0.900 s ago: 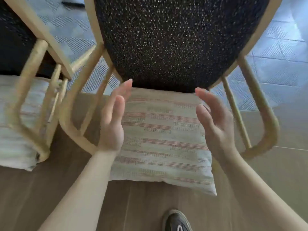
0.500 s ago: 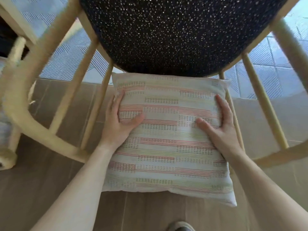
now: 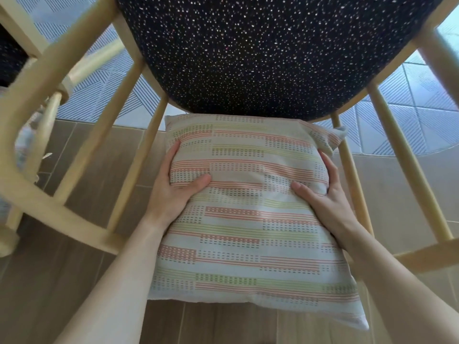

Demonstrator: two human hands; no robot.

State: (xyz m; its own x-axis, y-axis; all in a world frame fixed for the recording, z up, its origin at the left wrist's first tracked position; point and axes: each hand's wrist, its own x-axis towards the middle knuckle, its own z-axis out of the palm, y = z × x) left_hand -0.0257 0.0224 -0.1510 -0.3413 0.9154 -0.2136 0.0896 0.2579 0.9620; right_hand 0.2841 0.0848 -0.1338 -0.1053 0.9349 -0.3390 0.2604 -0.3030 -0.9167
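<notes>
A square cushion [image 3: 248,219] with cream fabric and red, green and dark dashed stripes stands against the spindle back of a pale wooden chair [image 3: 74,217]. Its upper edge meets the dark speckled seat pad [image 3: 260,53]. My left hand [image 3: 173,187] grips the cushion's left edge, thumb pressed into the front and fingers wrapped behind. My right hand [image 3: 325,194] grips the right edge the same way, thumb on the front. The cushion's top right corner is creased and folded over.
The chair's curved backrest rail runs past both my forearms, with its right part [image 3: 432,254] low on the right. A second chair's frame [image 3: 22,36] shows at the far left. Brown wood-look floor [image 3: 62,281] lies below, and a blue patterned rug [image 3: 409,112] beyond.
My hands were spread open in the air above the cushion, then came down onto it. Now both hold its side edges, and the view has moved closer to the chair.
</notes>
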